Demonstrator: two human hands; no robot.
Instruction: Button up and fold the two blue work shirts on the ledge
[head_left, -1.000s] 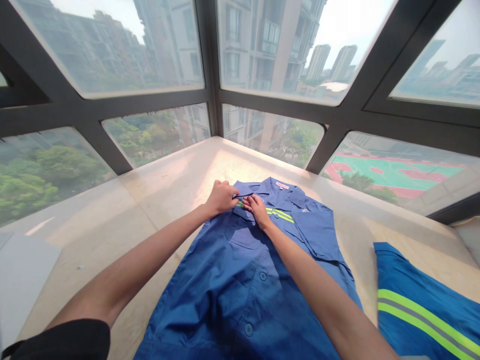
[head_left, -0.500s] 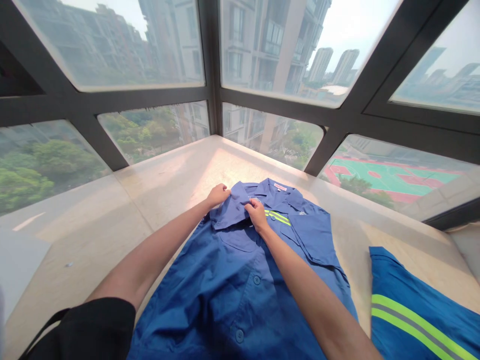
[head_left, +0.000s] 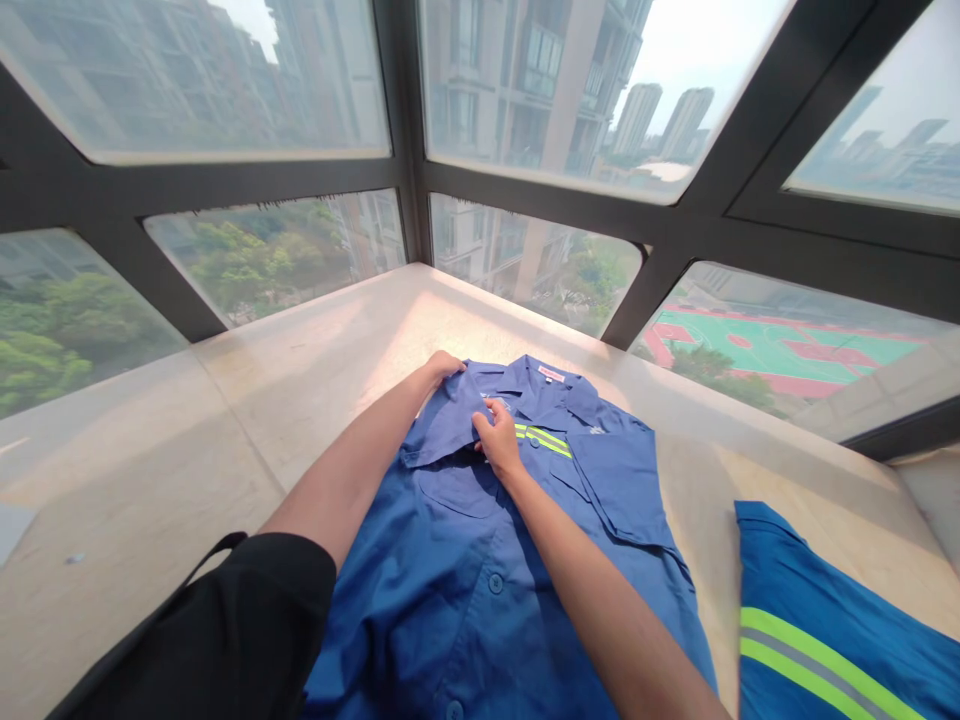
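Note:
A blue work shirt [head_left: 450, 560] with buttons and yellow-green stripes lies front up, its collar towards the window corner. The sleeve [head_left: 615, 490] on the right is folded across the chest. At the shoulder on the left, my left hand [head_left: 444, 368] is closed on the shirt's fabric, its fingertips partly hidden. My right hand [head_left: 496, 438] pinches the edge of the other sleeve [head_left: 448, 425], which is folded inward over the chest. A pocket shows just below that sleeve.
On the right of the pale stone sill [head_left: 315, 400] lies another blue garment [head_left: 825, 610] with yellow-green and grey stripes. Dark window frames [head_left: 637, 225] close off the far side. A small scrap [head_left: 74, 559] lies at the left.
The view has shifted slightly. My left hand has moved a little along the shoulder, and my right hand has slid slightly lower on the sleeve edge.

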